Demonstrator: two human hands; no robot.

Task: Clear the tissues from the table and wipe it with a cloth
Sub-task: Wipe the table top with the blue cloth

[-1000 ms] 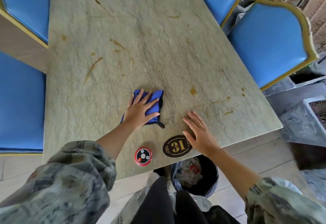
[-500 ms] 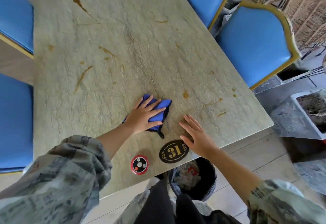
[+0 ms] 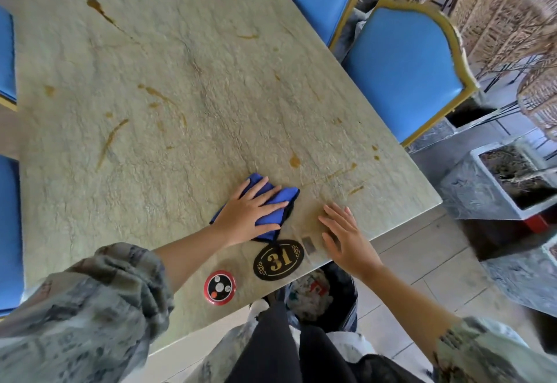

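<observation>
The left hand (image 3: 250, 215) lies flat on the blue cloth (image 3: 272, 200), fingers straight and spread. It presses down so the cloth rubs hard on the table (image 3: 180, 81). The cloth is folded small, so it fits under the palm and is easy to push.

The right hand (image 3: 346, 239) rests near the table's edge, fingers straight and apart, holding nothing. I think it is there to keep the person steady while they lean in.

The cloth is under the left hand, and its far end sticks out past the fingertips at about 1 o'clock. From the right hand, the cloth sits near, at about 10 o'clock. The two hands do not touch.

No tissues show on the table. A bin (image 3: 319, 298) stands on the floor just under the near edge, at 6 o'clock from the cloth, with crumpled white stuff inside. So I guess the tissues are done and the wiping has begun.

Brown stains (image 3: 294, 161) are still there. One spot is just past the cloth at 1 o'clock. More streaks lie farther off at 10 and 11 o'clock. A number plate (image 3: 278, 259) and a round button (image 3: 220, 287) sit near the edge, close to the hands.
</observation>
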